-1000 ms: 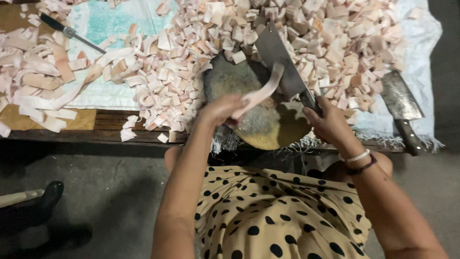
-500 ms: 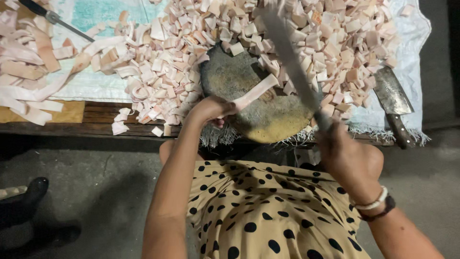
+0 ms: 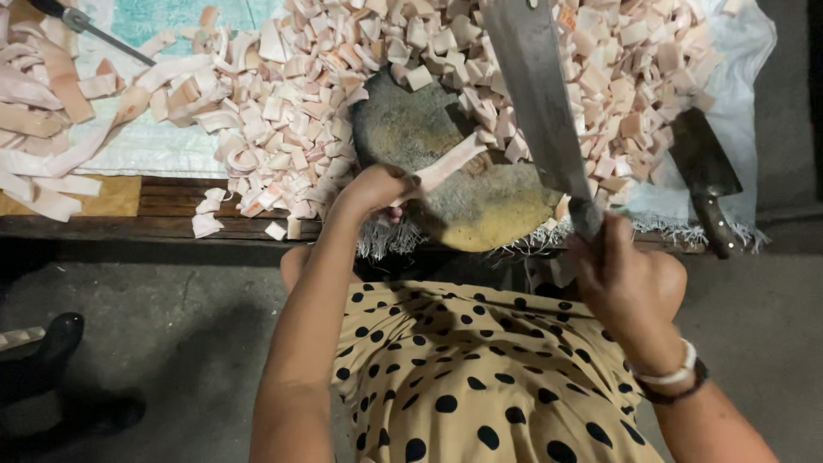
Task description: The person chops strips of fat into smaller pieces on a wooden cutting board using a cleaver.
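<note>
My left hand [image 3: 375, 189] pinches one end of a pale pink strip [image 3: 450, 166] that lies across a round, worn chopping block [image 3: 463, 180]. My right hand [image 3: 630, 283] grips the handle of a large cleaver [image 3: 540, 94], whose blade is raised high above the block and points away from me. A big heap of cut pink and white pieces [image 3: 343, 77] surrounds the block on its far side.
A second cleaver [image 3: 705, 176] lies on the white cloth [image 3: 737, 77] at the right. Long uncut strips [image 3: 51, 129] lie at the left by a thin dark-handled tool [image 3: 86, 24]. The wooden bench edge [image 3: 171, 227] runs below; a dark shoe [image 3: 56, 343] is on the floor.
The cleaver has swung up from the block to a raised position above it. My right hand moved back toward me. The left hand still holds the strip on the block.
</note>
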